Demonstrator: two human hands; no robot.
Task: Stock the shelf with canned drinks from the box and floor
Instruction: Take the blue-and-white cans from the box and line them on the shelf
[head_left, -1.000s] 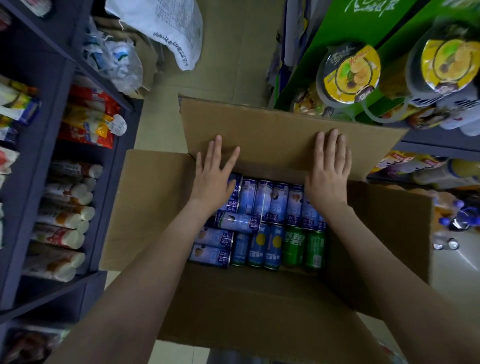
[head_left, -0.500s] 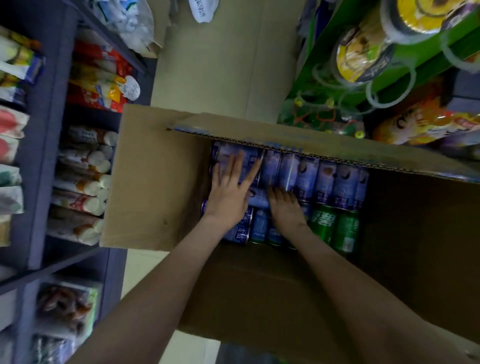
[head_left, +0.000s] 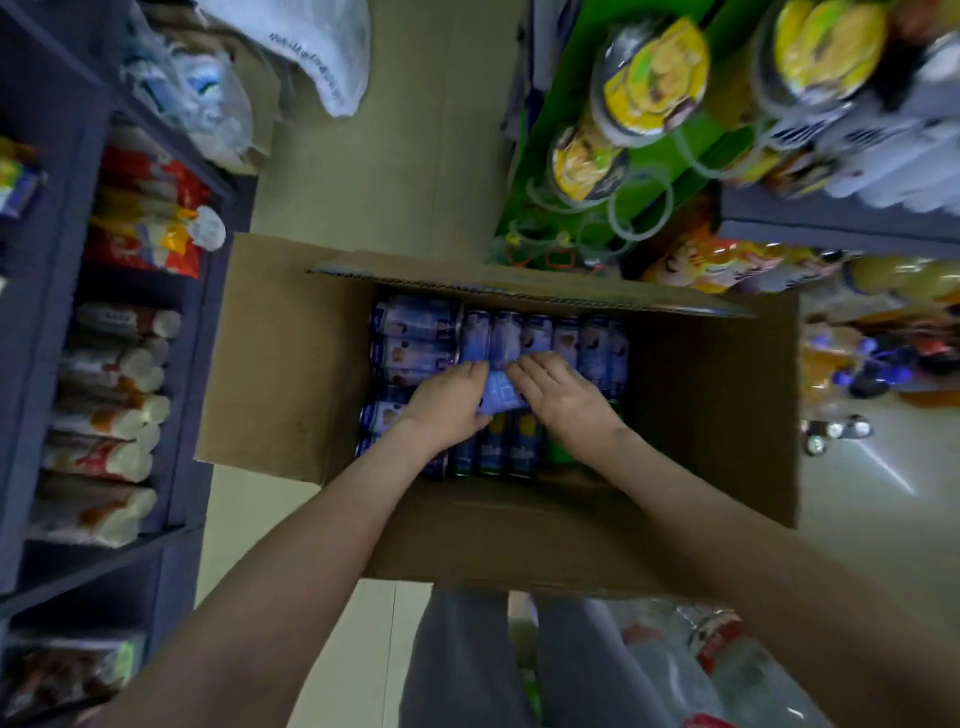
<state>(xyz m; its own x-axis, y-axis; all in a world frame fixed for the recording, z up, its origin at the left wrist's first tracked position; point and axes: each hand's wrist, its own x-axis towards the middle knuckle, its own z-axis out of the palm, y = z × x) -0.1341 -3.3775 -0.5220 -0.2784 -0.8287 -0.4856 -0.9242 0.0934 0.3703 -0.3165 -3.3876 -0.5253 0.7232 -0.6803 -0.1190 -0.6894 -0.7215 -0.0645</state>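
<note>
An open cardboard box (head_left: 270, 364) stands on the floor between two shelves, its flaps spread wide. Inside lie several blue canned drinks (head_left: 415, 332), with a green can (head_left: 558, 449) partly hidden under my right wrist. Both my hands reach into the middle of the box. My left hand (head_left: 447, 402) and my right hand (head_left: 558, 392) grip one blue can (head_left: 500, 392) from either side, fingers curled round it. The picture is blurred by motion.
A dark shelf (head_left: 104, 395) on the left holds packaged snacks and tubes. On the right a green display (head_left: 550, 171) carries yellow-lidded jars, and bottled drinks (head_left: 883, 358) crowd a lower shelf. White plastic bags (head_left: 311, 47) lie on the floor beyond the box.
My hands left the far flap, went down into the box and closed together round one blue can. The flap folded back and the view tilted downward.
</note>
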